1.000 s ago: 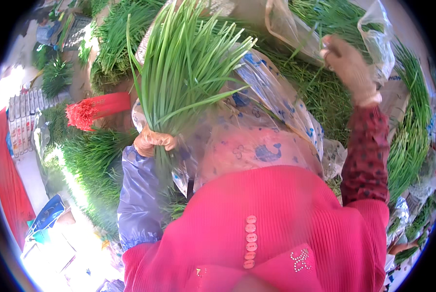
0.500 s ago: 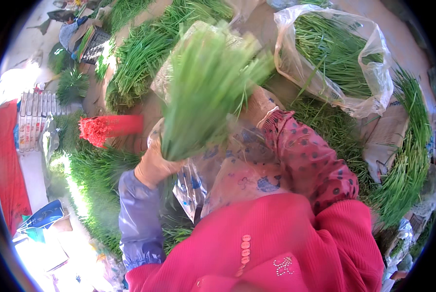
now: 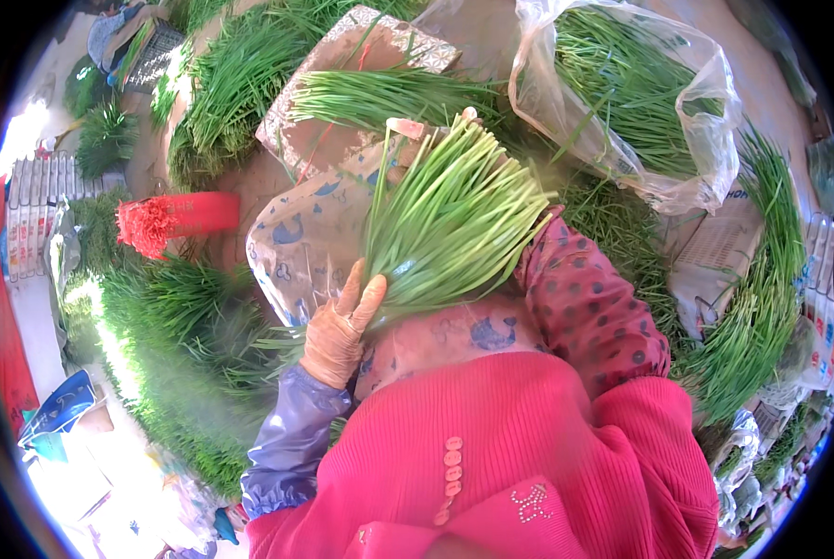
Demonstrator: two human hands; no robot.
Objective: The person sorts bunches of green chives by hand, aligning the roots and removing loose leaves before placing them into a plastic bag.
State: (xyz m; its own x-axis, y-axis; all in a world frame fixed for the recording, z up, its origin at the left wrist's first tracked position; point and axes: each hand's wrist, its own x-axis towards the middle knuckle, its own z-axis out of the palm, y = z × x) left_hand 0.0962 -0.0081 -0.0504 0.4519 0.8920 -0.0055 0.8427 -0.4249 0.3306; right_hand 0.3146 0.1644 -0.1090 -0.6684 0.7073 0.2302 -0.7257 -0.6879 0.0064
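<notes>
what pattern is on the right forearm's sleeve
The right sleeve is pinkish red with dark polka dots, best seen in the head view.

The bunch of green stalks (image 3: 454, 224), surrounding heaps (image 3: 240, 84) and plastic bag (image 3: 712, 189) suggest a vegetable-packing workplace.

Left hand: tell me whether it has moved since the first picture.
Yes: the left hand has moved right and lower in view, farther from the red bundle.

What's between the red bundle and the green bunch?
The head view shows a sliver of floor, then the blue-patterned clear plastic, between the red bundle and the green bunch.
</notes>
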